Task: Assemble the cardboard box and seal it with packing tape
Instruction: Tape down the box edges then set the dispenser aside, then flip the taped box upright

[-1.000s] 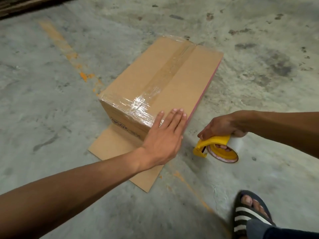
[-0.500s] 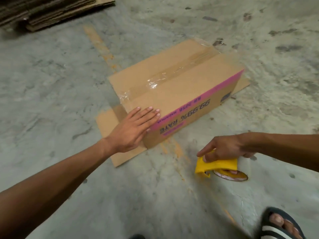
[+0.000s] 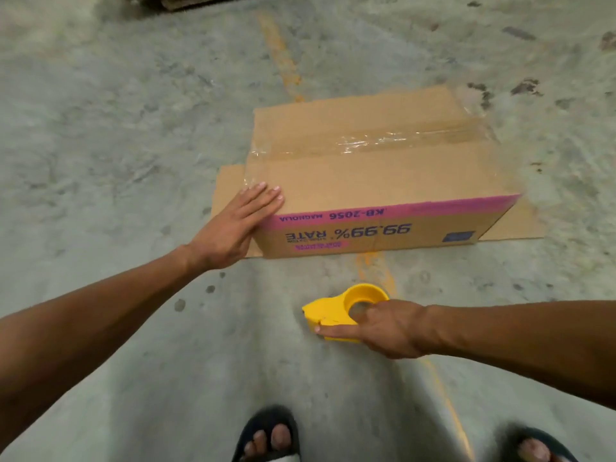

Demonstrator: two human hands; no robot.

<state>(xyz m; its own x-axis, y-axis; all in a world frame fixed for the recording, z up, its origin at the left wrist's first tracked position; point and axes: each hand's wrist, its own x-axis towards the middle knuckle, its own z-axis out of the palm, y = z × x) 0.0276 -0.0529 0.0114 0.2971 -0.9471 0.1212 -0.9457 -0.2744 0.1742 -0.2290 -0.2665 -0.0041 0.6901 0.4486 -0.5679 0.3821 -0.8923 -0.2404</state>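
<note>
A brown cardboard box (image 3: pixel 383 181) with a pink band and upside-down print on its near side stands on the concrete floor. Clear tape runs along its top seam. My left hand (image 3: pixel 238 225) lies flat, fingers together, on the box's near left corner. A yellow tape dispenser (image 3: pixel 336 311) sits on the floor in front of the box. My right hand (image 3: pixel 390 326) rests on its near side, fingers stretched along it.
A flat cardboard sheet (image 3: pixel 520 225) lies under the box, sticking out at left and right. An orange painted line (image 3: pixel 280 58) crosses the floor. Two sandalled feet (image 3: pixel 266 435) show at the bottom edge. Stacked cardboard (image 3: pixel 186 0) lies at the far top.
The box has turned so its long printed side faces me. My left hand stayed on its corner. My right hand lowered the tape dispenser onto the floor.
</note>
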